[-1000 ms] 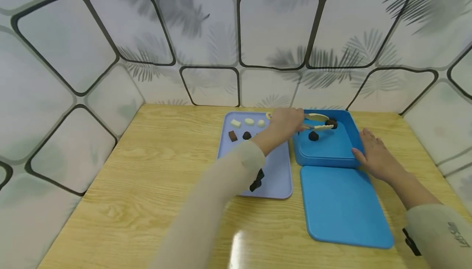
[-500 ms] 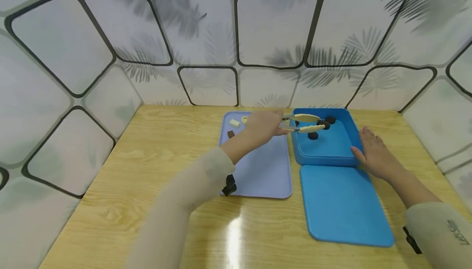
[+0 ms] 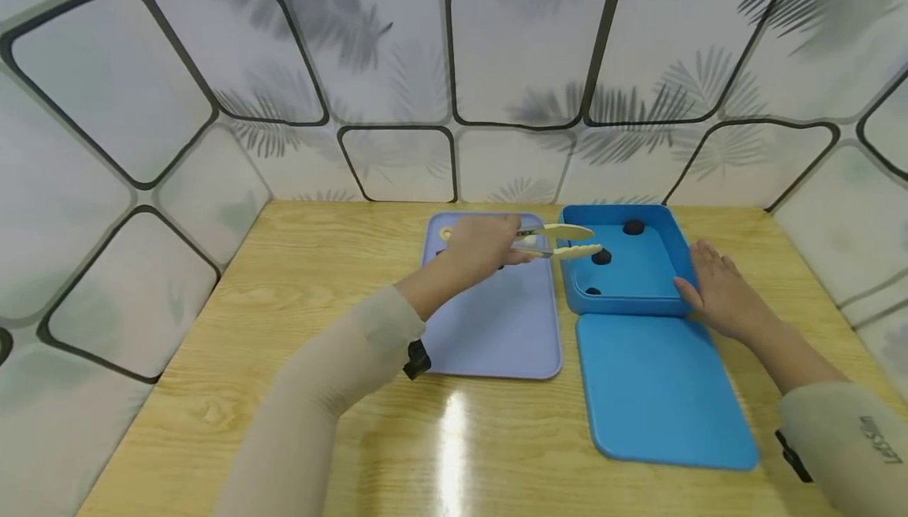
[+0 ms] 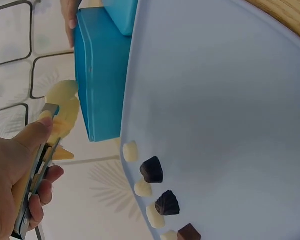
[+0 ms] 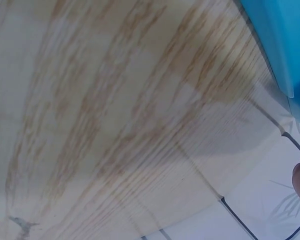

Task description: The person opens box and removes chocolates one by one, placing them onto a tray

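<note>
My left hand point(image 3: 478, 245) grips a pair of tongs point(image 3: 560, 241) with cream tips, over the back of a lilac tray point(image 3: 489, 336). The tips reach over the left wall of a blue box point(image 3: 624, 308), spread apart. Dark chocolates point(image 3: 634, 227) lie inside the box. In the left wrist view, white chocolates point(image 4: 156, 215) and dark chocolates point(image 4: 152, 170) line one edge of the tray, with a brown square one point(image 4: 189, 232). My right hand point(image 3: 723, 292) rests with extended fingers against the right side of the box.
A flat blue lid point(image 3: 663, 391) lies just in front of the box. The wooden table point(image 3: 298, 296) meets a patterned wall point(image 3: 397, 162) at the back and sides.
My left hand has drawn the tongs leftward, their tips moving from mid-box to its left wall. A dark chocolate now shows near the box's front left corner. The right hand stays against the box.
</note>
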`<action>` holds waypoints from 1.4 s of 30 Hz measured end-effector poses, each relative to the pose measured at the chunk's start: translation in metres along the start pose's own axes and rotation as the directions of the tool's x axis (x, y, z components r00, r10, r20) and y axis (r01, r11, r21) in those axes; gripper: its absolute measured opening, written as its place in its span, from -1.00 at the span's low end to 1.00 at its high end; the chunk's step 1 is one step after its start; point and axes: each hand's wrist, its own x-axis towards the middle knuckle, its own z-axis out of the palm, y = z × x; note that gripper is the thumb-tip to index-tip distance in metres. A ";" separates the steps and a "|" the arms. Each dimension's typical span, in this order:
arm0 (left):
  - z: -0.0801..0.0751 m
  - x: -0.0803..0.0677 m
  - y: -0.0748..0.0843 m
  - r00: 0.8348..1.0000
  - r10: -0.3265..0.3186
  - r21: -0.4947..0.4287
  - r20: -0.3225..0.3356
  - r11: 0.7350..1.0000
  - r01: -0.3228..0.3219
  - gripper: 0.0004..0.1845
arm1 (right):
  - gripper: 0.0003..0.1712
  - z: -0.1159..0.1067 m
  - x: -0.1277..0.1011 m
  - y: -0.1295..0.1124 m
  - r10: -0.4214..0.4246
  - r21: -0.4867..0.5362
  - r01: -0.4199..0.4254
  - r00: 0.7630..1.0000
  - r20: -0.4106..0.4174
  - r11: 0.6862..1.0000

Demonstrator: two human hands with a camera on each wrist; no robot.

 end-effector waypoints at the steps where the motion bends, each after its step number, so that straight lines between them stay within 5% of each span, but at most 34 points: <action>1: -0.001 0.000 0.001 1.000 0.007 0.006 0.009 1.000 -0.007 -0.49 | -0.16 0.000 0.000 0.000 0.002 0.001 -0.002 1.000 0.000 1.000; 8: -0.011 0.009 0.011 0.997 0.030 0.023 0.076 0.999 -0.032 -0.47 | -0.16 0.003 0.001 -0.004 0.006 0.020 -0.006 1.000 -0.003 1.000; 16: -0.029 0.025 0.014 0.976 0.156 0.064 0.153 0.984 -0.167 -0.47 | -0.15 0.005 0.003 -0.007 0.013 0.029 -0.012 1.000 -0.005 1.000; 20: -0.039 0.041 0.018 0.942 0.183 0.100 0.282 0.971 -0.218 -0.49 | -0.15 0.005 0.003 -0.008 0.008 0.027 -0.008 1.000 -0.005 1.000; 26: -0.058 0.068 0.040 0.867 0.180 0.113 0.464 0.959 -0.260 -0.55 | -0.16 0.001 0.002 -0.006 0.007 0.022 -0.007 1.000 -0.011 1.000; 33: -0.076 0.082 0.057 0.799 0.143 0.146 0.584 0.950 -0.277 -0.34 | -0.16 -0.001 0.002 -0.006 0.020 0.035 -0.020 1.000 -0.006 0.999; 36: -0.076 0.084 0.056 0.792 0.131 0.134 0.597 0.956 -0.260 -0.36 | -0.16 -0.002 0.001 -0.006 0.021 0.037 -0.021 1.000 -0.017 0.999; 42: -0.066 0.085 0.054 0.809 0.151 0.102 0.568 0.962 -0.252 -0.46 | -0.16 -0.001 -0.001 -0.003 0.026 0.039 -0.025 0.999 -0.020 0.999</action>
